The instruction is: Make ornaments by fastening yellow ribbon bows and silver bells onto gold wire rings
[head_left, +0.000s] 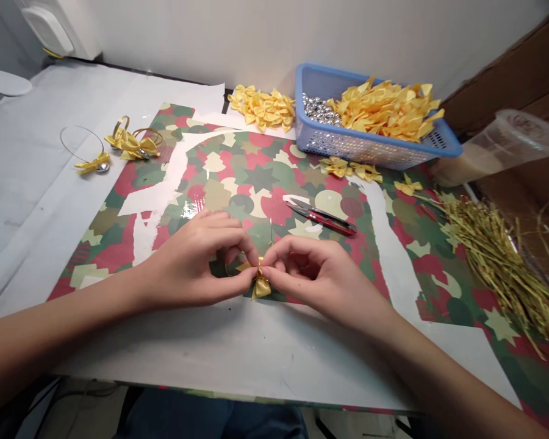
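Between my fingertips, low in the middle of the table, is a yellow ribbon bow (261, 288). My left hand (201, 259) pinches it from the left with thumb and forefinger. From the other side my right hand (313, 268) pinches the same bow, the two thumbs nearly touching. A thin wire or cord end (271, 230) sticks up just beyond the right fingers. The fingers hide the bow's middle. Beyond my right hand lies a pair of red and black thread snips (322, 217).
A blue basket (375, 149) holds yellow bows and small silver bells. Loose bows (265, 108) are heaped beside it. Finished-looking bows with bells and loops (135, 145) lie at left. Gold cords (498, 262) bundle at right, near a tilted plastic cup (498, 146).
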The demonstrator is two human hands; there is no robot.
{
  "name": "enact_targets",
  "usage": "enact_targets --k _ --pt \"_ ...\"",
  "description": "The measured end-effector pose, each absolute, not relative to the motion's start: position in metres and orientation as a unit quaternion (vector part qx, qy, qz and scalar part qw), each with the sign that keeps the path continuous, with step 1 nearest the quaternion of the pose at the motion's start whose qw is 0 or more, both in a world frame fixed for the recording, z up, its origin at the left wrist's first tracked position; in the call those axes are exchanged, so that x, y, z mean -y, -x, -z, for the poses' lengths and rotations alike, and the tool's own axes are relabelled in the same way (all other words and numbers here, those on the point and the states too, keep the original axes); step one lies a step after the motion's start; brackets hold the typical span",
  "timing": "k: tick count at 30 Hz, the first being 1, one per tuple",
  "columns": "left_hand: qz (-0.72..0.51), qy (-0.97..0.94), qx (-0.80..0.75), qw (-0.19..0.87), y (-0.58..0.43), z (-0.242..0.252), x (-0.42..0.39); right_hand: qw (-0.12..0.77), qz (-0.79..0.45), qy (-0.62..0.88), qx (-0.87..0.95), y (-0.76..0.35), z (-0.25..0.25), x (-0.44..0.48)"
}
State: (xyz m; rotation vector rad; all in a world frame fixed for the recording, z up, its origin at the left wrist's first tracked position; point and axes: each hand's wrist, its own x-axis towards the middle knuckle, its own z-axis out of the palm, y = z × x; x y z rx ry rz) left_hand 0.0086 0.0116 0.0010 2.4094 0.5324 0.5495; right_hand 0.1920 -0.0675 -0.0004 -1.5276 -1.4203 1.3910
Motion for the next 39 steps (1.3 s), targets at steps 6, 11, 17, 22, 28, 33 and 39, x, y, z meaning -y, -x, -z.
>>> enact_targets --k 6,11,17,22,28,33,39 --pt "-0.206 -0.907 -0.206 0.306 -0.0094 -0.0018 -0.0136 0.319 -0.523 0.583 0.534 -0.1916 -0.0017 0.0671" --pt "-0.208 -0.904 -0.209 0.309 -0.009 -0.0024 -0.0137 0.327 -0.528 0.578 0.529 -0.1921 -0.0016 0.0661" --pt "-0.209 -0.905 -0.203 0.311 -0.0104 -0.0027 -0.0116 0.321 -0.529 0.58 0.529 -0.1908 -0.002 0.0659" --pt "-0.209 -0.904 -0.204 0.312 -0.0102 -0.0042 -0.0122 0.317 -0.526 0.583 0.532 -0.1918 -0.0029 0.0671" --pt "-0.197 -0.906 -0.212 0.309 -0.0093 -0.0038 -0.0137 0.311 -0.529 0.587 0.529 -0.1932 -0.004 0.0672" --pt "-0.202 -0.904 -0.215 0.309 -0.0104 -0.0038 -0.0118 0.312 -0.532 0.583 0.529 -0.1932 -0.0022 0.0672" --pt "-0.195 -0.906 -0.21 0.312 -0.0101 -0.0055 -0.0115 0.312 -0.534 0.58 0.531 -0.1934 -0.0024 0.0674"
